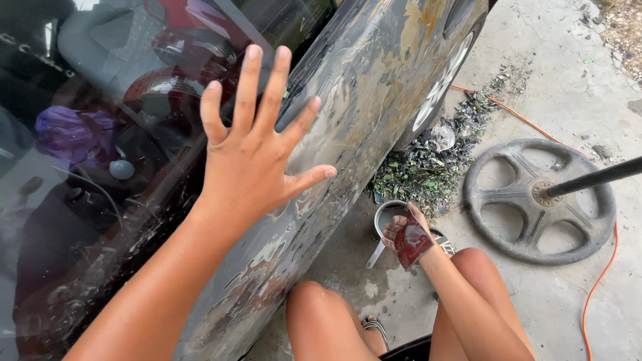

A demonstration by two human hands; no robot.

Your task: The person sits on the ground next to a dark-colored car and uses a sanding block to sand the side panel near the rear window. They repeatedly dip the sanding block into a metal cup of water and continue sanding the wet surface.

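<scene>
open hand on a sanded car panel, red sheet in the other hand

the left hand (251, 160) is raised flat against the side of a car, with all fingers spread wide apart and straight, holding nothing. the palm faces the car body panel (361, 100), which is grey with worn patches of brown, white and bare colour. it is not possible to tell if the palm really touches the panel or only hovers just in front of it. to the left of the hand is the dark car window (80, 134), and some seats and a purple thing show dimly behind the glass.

the right hand (408, 237) is lower and to the right, near the ground. its fingers are closed on a small dark red sheet (413, 242), which looks wet and folded over the fingers. this hand is just above a small metal pan (386, 217) with a handle, which stands on the concrete floor (568, 294) beside the car.

the person's bare knees are in the near part of the view. farther right, a grey wheel cover (538, 200) lies flat on the floor, and a dark rod (595, 178) reaches to its centre. an orange cable (595, 287) runs around it. a pile of small green and dark scraps (435, 160) lies by the car wheel (441, 80).
</scene>
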